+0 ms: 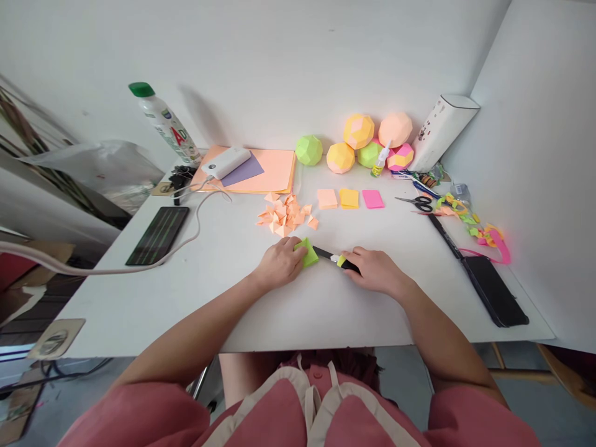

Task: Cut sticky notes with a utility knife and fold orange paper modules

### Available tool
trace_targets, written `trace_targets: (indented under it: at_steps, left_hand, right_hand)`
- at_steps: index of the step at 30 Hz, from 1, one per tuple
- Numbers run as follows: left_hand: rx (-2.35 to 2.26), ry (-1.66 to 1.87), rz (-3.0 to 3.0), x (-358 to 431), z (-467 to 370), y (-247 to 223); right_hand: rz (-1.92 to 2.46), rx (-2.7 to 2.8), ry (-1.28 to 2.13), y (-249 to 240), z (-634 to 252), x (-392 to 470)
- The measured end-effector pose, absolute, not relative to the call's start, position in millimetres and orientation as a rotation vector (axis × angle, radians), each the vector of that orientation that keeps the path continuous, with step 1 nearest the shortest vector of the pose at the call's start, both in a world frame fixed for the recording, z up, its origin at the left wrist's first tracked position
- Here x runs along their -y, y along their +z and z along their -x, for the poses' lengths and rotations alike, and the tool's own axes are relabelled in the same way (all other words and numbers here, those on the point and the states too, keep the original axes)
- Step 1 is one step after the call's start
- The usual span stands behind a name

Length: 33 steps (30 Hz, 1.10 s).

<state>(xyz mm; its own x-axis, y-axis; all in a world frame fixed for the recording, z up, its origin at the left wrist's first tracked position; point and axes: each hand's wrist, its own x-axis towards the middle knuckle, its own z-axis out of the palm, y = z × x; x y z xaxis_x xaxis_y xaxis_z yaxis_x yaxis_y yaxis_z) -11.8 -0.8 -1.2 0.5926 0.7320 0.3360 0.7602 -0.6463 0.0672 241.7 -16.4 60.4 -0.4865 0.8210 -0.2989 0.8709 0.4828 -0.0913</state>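
- Head view: the left hand, fingers bunched together, grips green paper low at the table, probably against slipping.
- The right hand closes around the knife handle, apparently for control, blade toward the paper.

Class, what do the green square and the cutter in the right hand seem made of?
Green square: matte paper, judging by its thin, crisp edges. Cutter: blade probably metal, dark, narrow and straight; handle likely plastic, black and lime, its finish unclear.
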Motion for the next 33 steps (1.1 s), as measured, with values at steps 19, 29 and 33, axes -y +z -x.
trace_targets:
  at_steps: [19, 29, 33]
  left_hand:
    - [1.311, -0.627, 2.770, 1, 12, -1]
    - [1.305, -0.612, 2.784, 1, 11, 1]
    - [1.298, -0.604, 2.803, 2, 9, 3]
  right_hand:
    - [-1.427, -2.551, -0.327, 62, -240, 18]
    - [-1.527, -2.571, -0.287, 73, -253, 18]
    - [-1.410, -2.662, -0.436, 83, -260, 21]
